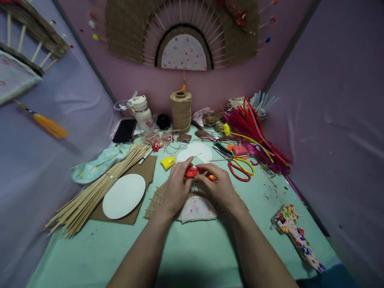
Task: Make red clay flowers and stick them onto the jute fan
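My left hand (177,185) is closed around a small bright red piece (191,172) that looks like modelling clay. From the other side, the thumb and forefinger of my right hand (220,185) pinch at its edge. Just by the right fingers shows a red flower shape with a yellow centre (211,177). Under both hands lies a woven twine fan (156,200) with a half-round white cloth base (199,209) dotted in pink. My wrists and hands hide much of the fan.
Left are a bundle of thin sticks (90,196), a white oval disc (124,196) and brown cardboard (132,218). Scissors (240,175), red pipe cleaners (253,128) and a floral glue gun (295,232) lie right. A twine spool (181,112) and white bottle (140,110) stand behind.
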A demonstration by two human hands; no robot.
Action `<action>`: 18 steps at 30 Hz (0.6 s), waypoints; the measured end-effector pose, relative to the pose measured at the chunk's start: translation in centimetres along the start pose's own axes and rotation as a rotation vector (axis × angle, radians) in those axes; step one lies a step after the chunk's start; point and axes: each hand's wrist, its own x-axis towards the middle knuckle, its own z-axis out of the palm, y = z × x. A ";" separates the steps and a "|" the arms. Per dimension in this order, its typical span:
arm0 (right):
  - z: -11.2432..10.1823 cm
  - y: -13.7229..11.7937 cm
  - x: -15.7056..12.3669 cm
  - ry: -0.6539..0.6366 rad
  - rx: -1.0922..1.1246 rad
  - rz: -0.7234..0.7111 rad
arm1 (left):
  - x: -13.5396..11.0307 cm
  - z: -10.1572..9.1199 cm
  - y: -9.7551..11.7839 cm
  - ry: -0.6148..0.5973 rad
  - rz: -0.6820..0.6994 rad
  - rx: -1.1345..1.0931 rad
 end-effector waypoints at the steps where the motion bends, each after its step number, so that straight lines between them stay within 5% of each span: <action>1: 0.0 0.0 0.0 0.005 -0.008 0.000 | 0.0 0.0 0.0 -0.002 0.021 0.019; 12: 0.4 0.1 -0.1 0.028 0.038 0.120 | -0.2 0.2 0.0 -0.054 0.127 0.105; 18: 0.7 0.0 -0.2 0.117 -0.164 0.026 | -0.2 0.2 0.5 -0.073 0.127 0.118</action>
